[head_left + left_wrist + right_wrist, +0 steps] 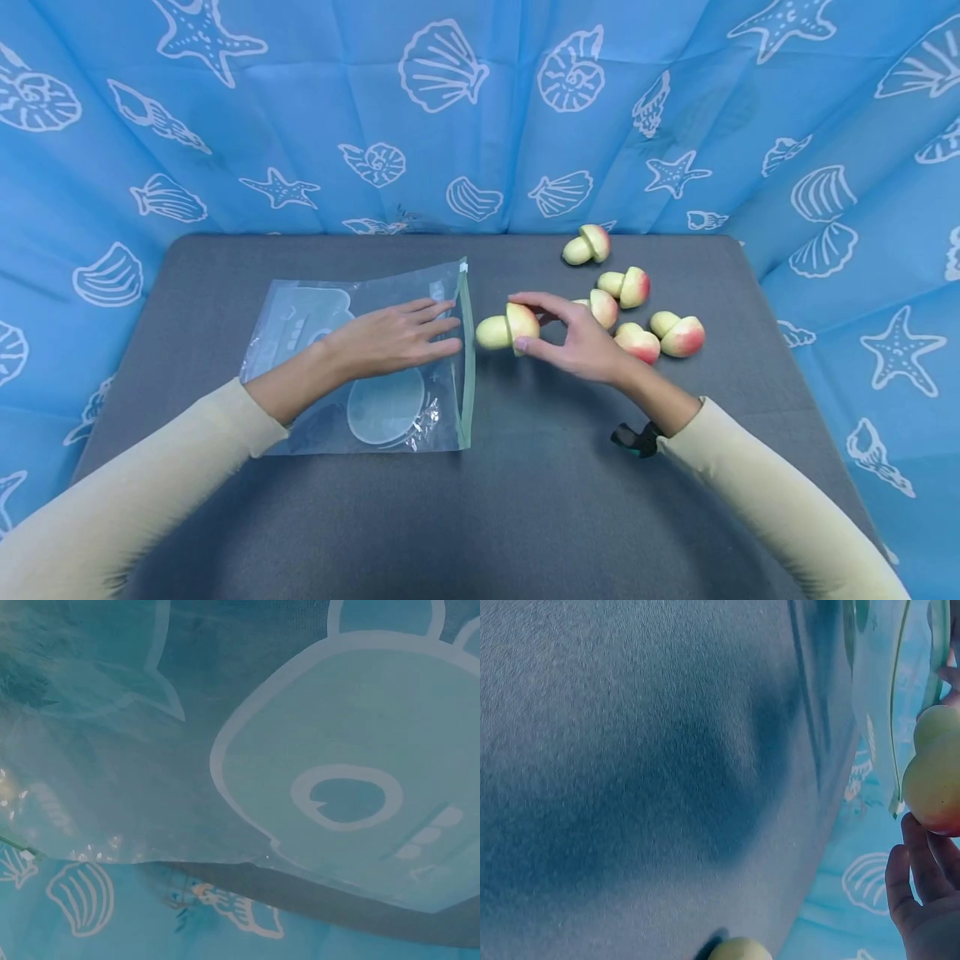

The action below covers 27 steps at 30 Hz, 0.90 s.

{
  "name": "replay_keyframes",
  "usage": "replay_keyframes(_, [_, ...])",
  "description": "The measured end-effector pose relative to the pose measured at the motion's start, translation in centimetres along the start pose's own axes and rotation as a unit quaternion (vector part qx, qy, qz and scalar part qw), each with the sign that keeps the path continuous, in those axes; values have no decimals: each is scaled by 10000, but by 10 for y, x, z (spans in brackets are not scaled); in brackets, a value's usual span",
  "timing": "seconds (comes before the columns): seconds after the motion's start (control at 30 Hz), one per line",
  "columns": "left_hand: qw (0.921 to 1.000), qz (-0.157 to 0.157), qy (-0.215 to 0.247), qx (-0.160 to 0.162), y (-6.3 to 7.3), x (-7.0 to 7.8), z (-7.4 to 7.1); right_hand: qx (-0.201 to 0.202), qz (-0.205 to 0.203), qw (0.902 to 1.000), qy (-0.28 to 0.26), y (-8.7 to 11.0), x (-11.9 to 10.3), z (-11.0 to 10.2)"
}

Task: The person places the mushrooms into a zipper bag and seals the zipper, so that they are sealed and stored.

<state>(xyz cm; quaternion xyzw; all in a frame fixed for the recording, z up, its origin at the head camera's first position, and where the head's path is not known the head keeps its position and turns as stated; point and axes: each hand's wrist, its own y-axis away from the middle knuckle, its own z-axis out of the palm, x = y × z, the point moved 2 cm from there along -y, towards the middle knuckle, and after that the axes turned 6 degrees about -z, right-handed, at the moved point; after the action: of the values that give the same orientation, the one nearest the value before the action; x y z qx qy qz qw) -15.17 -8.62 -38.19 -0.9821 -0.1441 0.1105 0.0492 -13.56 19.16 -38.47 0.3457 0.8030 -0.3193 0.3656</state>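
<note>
My right hand [573, 337] grips a pale yellow mushroom-shaped toy [504, 328] by its red-blushed cap, thumb on the near side and fingers on the far side. Its stem points left, just outside the mouth of a clear zip bag [386, 408] with a green strip. In the right wrist view the same toy mushroom [934, 784] appears at the right edge, beside the bag's parted mouth [895, 750]. My left hand [397, 333] lies over the bag, fingertips at the upper layer's edge; its thumb is hidden. The left wrist view shows the bag's printed bear face [360, 727].
Several more mushroom-shaped toys [678, 335] lie right of and behind my right hand, one [587, 244] near the back edge. They rest on a dark grey table [510, 517]. A blue curtain [495, 125] with white shell prints hangs behind. A dark strap [636, 439] shows at my right wrist.
</note>
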Motion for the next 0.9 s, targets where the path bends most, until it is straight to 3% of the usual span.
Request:
replay_keyframes(0.4, [10000, -45, 30, -43, 1, 1, 0, -263, -33, 9996, 31, -7, 1, 15])
replay_keyframes(0.9, [10000, 18, -52, 76, 0, 1, -2, -541, -168, 9971, 517, -10, 3, 23])
